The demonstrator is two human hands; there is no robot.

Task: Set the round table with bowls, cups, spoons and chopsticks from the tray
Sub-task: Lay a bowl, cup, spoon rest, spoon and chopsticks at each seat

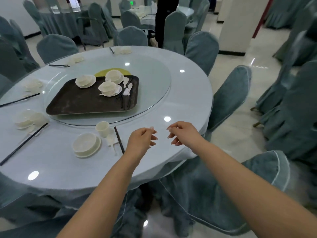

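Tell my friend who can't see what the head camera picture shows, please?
Two empty hands, left hand and right hand, hover over a round table. A dark tray in the middle holds bowls; a finished place setting sits nearby.

No legible text or signs anywhere.

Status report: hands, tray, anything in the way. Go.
Left hand and right hand empty, fingers loosely curled, over bare table edge. Tray on the turntable holds three bowl stacks, spoons, chopsticks. Nothing between hands and tray.
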